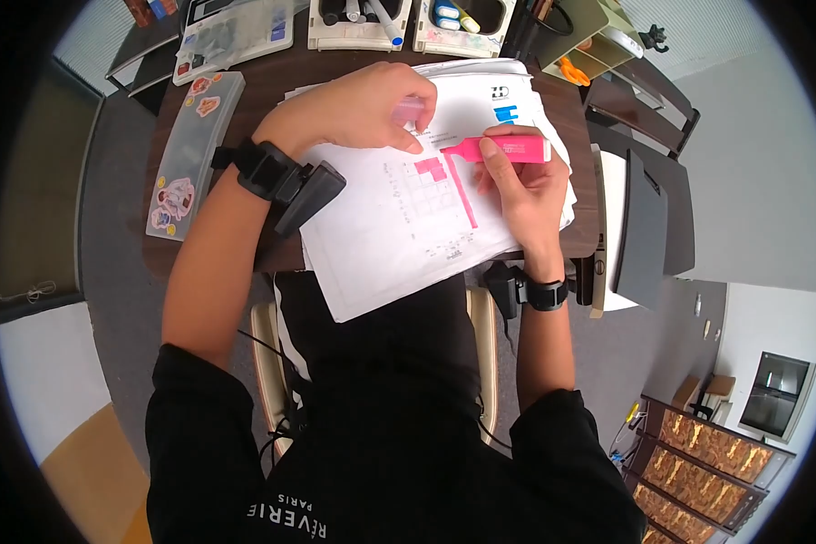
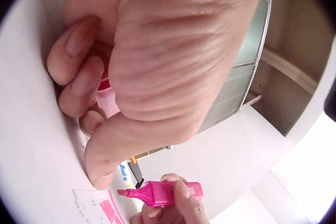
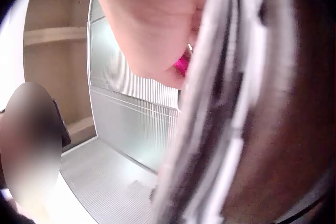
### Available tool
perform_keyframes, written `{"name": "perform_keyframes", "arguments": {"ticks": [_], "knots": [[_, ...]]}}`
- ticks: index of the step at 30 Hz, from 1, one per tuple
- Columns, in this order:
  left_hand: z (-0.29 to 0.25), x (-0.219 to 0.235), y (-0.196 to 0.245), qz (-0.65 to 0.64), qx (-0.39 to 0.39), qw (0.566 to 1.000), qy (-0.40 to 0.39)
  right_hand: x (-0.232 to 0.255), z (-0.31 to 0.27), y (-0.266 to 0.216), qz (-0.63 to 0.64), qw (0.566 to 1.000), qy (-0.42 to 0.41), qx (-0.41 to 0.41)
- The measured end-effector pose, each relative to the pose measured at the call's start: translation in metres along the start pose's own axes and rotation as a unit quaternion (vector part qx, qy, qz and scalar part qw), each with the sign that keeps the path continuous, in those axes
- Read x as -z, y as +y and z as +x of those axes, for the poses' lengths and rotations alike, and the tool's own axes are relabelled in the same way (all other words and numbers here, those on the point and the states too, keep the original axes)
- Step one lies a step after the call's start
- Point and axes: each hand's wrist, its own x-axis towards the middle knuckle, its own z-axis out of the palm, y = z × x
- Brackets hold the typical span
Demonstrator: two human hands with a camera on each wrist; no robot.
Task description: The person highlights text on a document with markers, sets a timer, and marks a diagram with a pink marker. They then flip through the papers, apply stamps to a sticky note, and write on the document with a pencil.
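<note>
The right hand [image 1: 528,195] pinches a pink highlighter [image 1: 508,150] between thumb and fingers, its tip pointing left at the top of a pink line on the white sheet [image 1: 363,245]. A printed grid [image 1: 433,186] on the sheet has pink patches at its upper part. The left hand [image 1: 363,107] lies on the paper left of the highlighter, thumb touching the sheet. In the left wrist view, its curled fingers [image 2: 79,85] hold a pink, partly hidden object [image 2: 106,99], perhaps a cap. The right wrist view shows little of the highlighter [image 3: 182,65].
A stickered translucent case [image 1: 190,159] lies at the left of the dark table [image 1: 272,258]. Pen trays [image 1: 358,41] stand along the back, beside a green organizer [image 1: 585,45] with orange-handled scissors. A stack of papers lies under the sheet.
</note>
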Motion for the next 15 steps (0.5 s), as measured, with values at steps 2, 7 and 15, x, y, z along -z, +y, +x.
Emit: {"name": "perform_keyframes", "arguments": {"ticks": [2, 7, 15], "knots": [[-0.001, -0.003, -0.005, 0.013, -0.014, 1.000, 0.017, -0.003, -0.001, 0.002, -0.003, 1.000, 0.011, -0.005], [-0.001, 0.002, 0.005, 0.005, 0.023, 1.000, -0.013, -0.005, -0.005, 0.001, -0.022, 0.999, 0.026, 0.002], [0.000, -0.001, -0.002, 0.004, -0.019, 1.000, 0.008, -0.005, -0.006, 0.004, -0.057, 0.998, 0.027, 0.009]]}}
